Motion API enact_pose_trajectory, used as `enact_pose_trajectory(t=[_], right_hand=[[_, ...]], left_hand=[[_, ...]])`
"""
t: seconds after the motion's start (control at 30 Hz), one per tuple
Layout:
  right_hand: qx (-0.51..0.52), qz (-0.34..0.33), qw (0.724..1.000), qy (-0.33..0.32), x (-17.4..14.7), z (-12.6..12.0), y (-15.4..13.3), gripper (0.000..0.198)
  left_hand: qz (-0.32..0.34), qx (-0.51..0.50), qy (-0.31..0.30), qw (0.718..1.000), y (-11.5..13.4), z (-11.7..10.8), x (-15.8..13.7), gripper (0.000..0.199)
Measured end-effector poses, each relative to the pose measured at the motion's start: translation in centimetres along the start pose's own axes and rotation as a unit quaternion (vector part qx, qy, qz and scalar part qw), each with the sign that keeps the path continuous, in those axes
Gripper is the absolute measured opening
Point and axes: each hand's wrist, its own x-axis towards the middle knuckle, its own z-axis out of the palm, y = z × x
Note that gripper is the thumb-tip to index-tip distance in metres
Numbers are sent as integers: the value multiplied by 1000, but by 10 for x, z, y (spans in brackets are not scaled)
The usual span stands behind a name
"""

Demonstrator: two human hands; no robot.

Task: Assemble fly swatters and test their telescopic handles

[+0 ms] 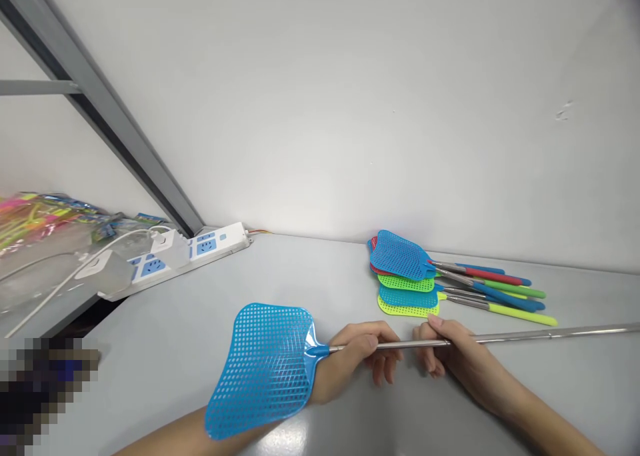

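Observation:
A fly swatter (265,369) with a blue perforated head and a long, extended metal rod is held level above the table. My left hand (357,356) is closed round the rod just beside the head, thumb on top. Further right along the same rod, my right hand (445,346) is closed on it too. The rod runs out of view at the right edge, so its handle is hidden. Behind my hands lies a pile of fly swatters (403,256) in blue, red, green and yellow, their shorter handles pointing right.
A white power strip (225,243) with plugs and cables lies at the left by a grey metal post (125,123). Colourful plastic-wrapped items (45,219) are beyond it. A pale wall (320,109) backs the grey table (165,349).

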Motion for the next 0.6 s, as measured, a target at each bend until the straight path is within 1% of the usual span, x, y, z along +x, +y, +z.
enact_pose_trajectory(t=[0.13,0.27,0.37,0.6], right_hand=[[-6,3,1000,7,0,1,1,47],[21,10,1000,15,1,0,4,47],[36,21,999,16,2,0,5,48],[42,29,998,36,4,1,5,45]], left_hand=[[0,2,1,1000,2,1,-1,39],[8,-41,25,999,0,0,1,27],[8,-65,20,998,-1,-3,4,21],[-1,-83,19,996,-5,-8,8,19]])
